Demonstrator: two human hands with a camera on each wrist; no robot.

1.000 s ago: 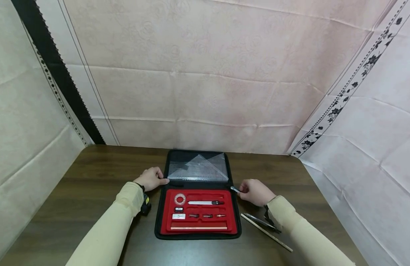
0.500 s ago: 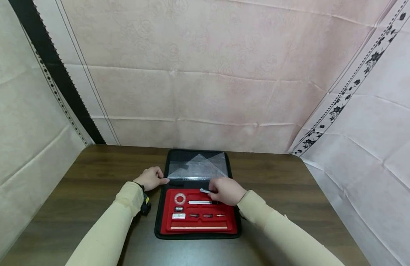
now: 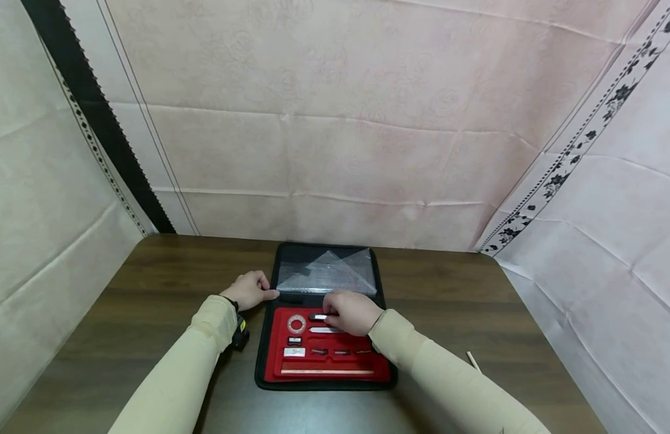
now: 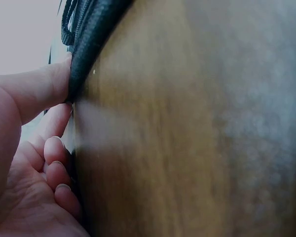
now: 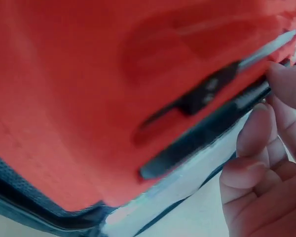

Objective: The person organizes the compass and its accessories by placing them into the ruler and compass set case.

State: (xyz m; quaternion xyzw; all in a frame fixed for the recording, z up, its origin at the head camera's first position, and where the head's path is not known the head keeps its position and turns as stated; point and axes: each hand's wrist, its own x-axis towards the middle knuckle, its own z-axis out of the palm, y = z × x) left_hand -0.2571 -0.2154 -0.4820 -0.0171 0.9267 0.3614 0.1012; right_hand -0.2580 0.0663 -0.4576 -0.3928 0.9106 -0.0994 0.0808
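My left hand point(image 3: 250, 290) grips the left edge of an open black zip case point(image 3: 260, 361); in the left wrist view the thumb and forefinger pinch its dark fabric edge point(image 4: 91, 52). My right hand point(image 3: 352, 312) is over the upper part of the case's red tray point(image 3: 335, 355). Between its thumb and fingers it pinches a slim dark pen-shaped tool point(image 5: 202, 136), which lies along the tray's top slot. Just beside that tool, a black and silver compass-like tool point(image 5: 202, 94) rests in its own recess. The right hand covers part of both in the head view.
The tray holds a tape roll point(image 3: 297, 324), an eraser point(image 3: 294, 352), a sharpener point(image 3: 294, 341), small parts point(image 3: 319, 351) and a pencil point(image 3: 327, 372). Clear set squares point(image 3: 326, 274) sit in the lid pocket. A thin pale stick point(image 3: 473, 361) shows beside the right sleeve on the wooden table point(image 3: 166, 289).
My right hand has moved left from the table beside the case, carrying the pen-shaped tool, and has lowered it to the tray's top slot. The left hand keeps its place.
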